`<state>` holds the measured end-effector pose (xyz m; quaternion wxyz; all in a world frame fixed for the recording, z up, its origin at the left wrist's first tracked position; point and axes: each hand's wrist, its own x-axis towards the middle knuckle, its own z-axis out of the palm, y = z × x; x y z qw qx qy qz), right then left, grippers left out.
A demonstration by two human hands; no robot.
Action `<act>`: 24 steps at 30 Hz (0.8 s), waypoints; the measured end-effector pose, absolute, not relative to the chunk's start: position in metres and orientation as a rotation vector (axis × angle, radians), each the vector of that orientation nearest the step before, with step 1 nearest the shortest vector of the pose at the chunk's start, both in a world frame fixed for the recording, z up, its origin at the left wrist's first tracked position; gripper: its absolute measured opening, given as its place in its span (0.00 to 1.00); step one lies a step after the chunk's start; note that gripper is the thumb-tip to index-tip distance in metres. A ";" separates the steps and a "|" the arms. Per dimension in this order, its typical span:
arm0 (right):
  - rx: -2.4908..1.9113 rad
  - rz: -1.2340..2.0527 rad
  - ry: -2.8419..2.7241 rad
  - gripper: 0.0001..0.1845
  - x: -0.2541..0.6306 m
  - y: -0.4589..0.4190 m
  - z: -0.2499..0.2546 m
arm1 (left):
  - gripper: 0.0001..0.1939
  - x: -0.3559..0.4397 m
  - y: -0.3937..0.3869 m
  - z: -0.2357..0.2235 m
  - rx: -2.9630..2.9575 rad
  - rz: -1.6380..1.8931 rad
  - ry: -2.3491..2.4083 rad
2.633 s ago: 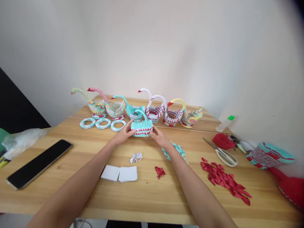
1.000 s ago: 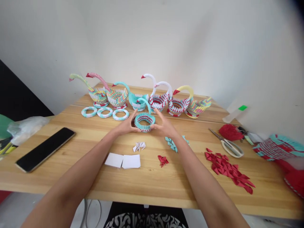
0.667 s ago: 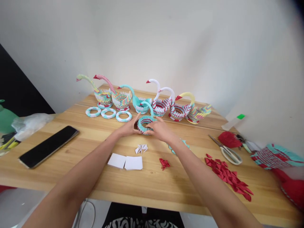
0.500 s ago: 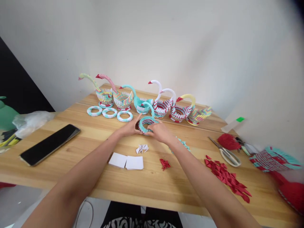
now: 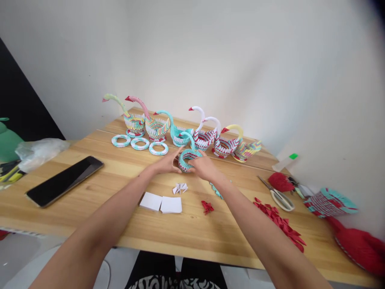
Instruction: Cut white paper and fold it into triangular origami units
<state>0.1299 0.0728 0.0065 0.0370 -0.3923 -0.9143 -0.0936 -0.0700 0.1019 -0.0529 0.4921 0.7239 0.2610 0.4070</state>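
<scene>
Right hand [image 5: 203, 166] has curled inward over the rim since a second ago in head view, now gripping the near-right wall of the turquoise-and-red folded-paper basket [image 5: 183, 165], left hand [image 5: 166, 163] clasping its left side. Basket sits mid-table, just in front of the paper swans [image 5: 157, 129]. Probably light, springy, easily crushed or pulled apart; best cupped low around the wall, not by the pleated points.

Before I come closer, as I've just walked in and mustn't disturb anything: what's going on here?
A person is handling a round turquoise-and-red paper piece: the left hand curves around its left side, the right hand is at its right rim. Swan-shaped paper baskets stand behind it; white paper and a small red paper heap lie nearer the person.
</scene>
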 end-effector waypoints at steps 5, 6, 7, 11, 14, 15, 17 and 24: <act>-1.231 -0.133 -2.829 0.12 0.159 0.083 0.013 | 0.51 -0.074 0.104 -0.054 1.725 0.913 0.690; -1.219 -0.092 -2.818 0.15 0.160 0.083 0.013 | 0.50 -0.074 0.105 -0.054 1.717 0.925 0.703; -1.204 -0.059 -2.807 0.16 0.160 0.083 0.011 | 0.49 -0.074 0.105 -0.055 1.710 0.941 0.708; -1.232 -0.050 -2.801 0.10 0.154 0.081 0.002 | 0.45 -0.073 0.107 -0.057 1.719 0.961 0.651; -1.280 -0.110 -2.812 0.10 0.151 0.080 0.000 | 0.45 -0.072 0.109 -0.059 1.762 0.926 0.653; -1.286 -0.136 -2.819 0.10 0.151 0.080 0.000 | 0.45 -0.072 0.110 -0.061 1.774 0.907 0.661; -1.292 -0.181 -2.847 0.11 0.150 0.080 0.003 | 0.46 -0.071 0.113 -0.065 1.783 0.881 0.660; -1.399 -0.204 -2.836 0.17 0.133 0.079 0.003 | 0.43 -0.072 0.123 -0.078 1.743 0.935 0.562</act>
